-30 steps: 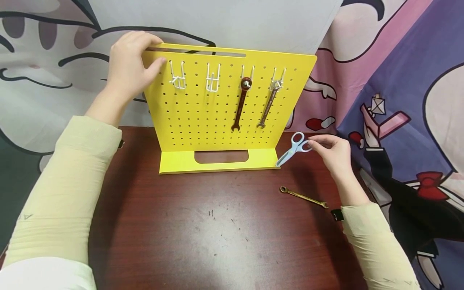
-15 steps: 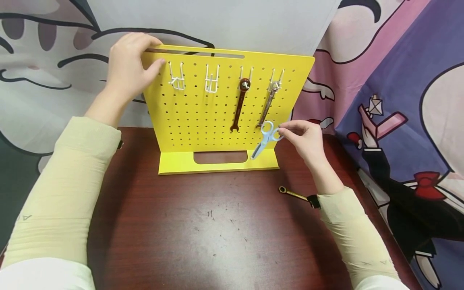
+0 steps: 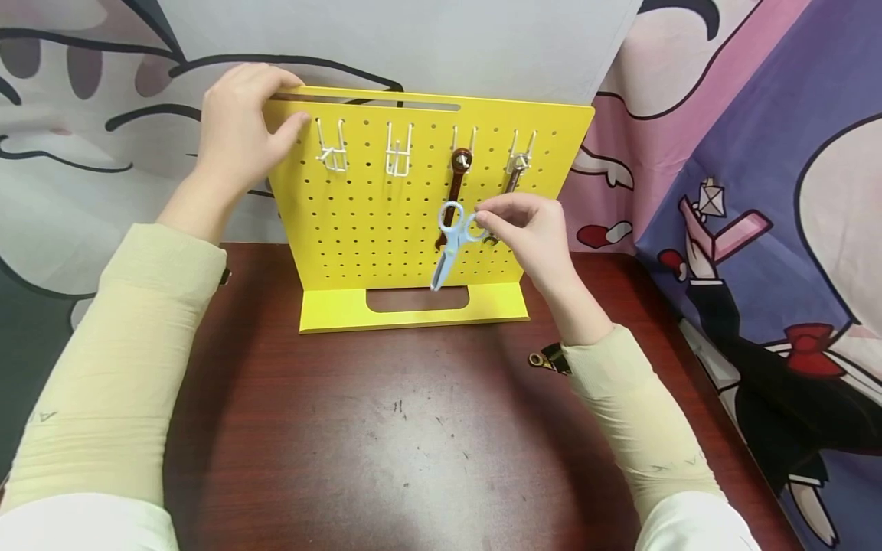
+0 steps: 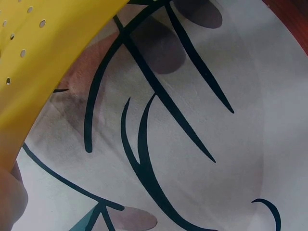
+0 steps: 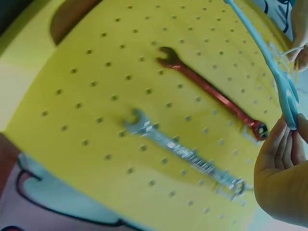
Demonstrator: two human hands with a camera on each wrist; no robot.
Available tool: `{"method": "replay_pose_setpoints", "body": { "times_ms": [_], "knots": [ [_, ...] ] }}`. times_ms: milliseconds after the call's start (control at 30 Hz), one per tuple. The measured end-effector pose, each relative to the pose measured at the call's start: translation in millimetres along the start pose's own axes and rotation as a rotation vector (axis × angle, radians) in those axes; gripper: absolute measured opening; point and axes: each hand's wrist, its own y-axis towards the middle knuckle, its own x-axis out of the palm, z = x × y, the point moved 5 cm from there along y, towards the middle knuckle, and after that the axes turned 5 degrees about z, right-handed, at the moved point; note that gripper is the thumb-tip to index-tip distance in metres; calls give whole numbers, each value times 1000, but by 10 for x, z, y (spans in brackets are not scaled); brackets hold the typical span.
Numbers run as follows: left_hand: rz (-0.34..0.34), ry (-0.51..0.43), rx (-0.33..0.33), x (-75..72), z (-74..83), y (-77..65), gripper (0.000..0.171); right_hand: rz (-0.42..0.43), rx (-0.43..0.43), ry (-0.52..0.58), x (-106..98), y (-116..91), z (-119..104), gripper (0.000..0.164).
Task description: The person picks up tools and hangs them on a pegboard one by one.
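Observation:
In the head view, my left hand (image 3: pixel 240 126) grips the upper left corner of a yellow pegboard (image 3: pixel 386 222), thumb on its front face. My right hand (image 3: pixel 534 229) pinches one handle loop of light blue scissors (image 3: pixel 451 243), which hang blades down in front of the board. Behind them, a dark red wrench (image 3: pixel 456 184) and a silver wrench (image 5: pixel 180 151) hang from white wire hooks. Two more white hooks, one at the left (image 3: pixel 334 149) and one beside it (image 3: pixel 398 151), carry nothing. The left wrist view shows only a bit of the left hand.
A brass-coloured wrench (image 3: pixel 539 360) lies on the dark red wooden table (image 3: pixel 358 428), partly covered by the right wrist. A cartoon-printed cloth (image 3: pixel 744 191) hangs behind and to the right.
My right hand has carried the scissors leftward and up, from beside the board's right edge to in front of the red wrench. The left hand keeps its grip on the corner.

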Motion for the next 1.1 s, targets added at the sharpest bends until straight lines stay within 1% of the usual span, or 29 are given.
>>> {"method": "replay_pose_setpoints", "body": {
  "times_ms": [200, 333, 500, 600, 800, 933, 1100],
  "knots": [
    [5, 2, 11, 4, -5, 8, 34, -30, -47, -10, 187, 112, -251, 13],
    [3, 3, 9, 10, -3, 6, 34, -30, -60, -5, 264, 185, -409, 11],
    [4, 2, 9, 2, 2, 2, 34, -40, -62, 48, 348, 283, -605, 11],
    [10, -4, 14, -4, 0, 1, 34, -45, -50, 75, 394, 345, -679, 11],
    [14, -8, 16, -4, -14, 1, 34, -46, -48, 55, 480, 488, -695, 13],
    [16, -11, 13, -6, -14, -2, 34, -34, -54, 12, 517, 600, -650, 13],
    [18, -13, 16, -12, -4, -4, 34, -23, -66, -38, 535, 687, -575, 13]
  ]
}}
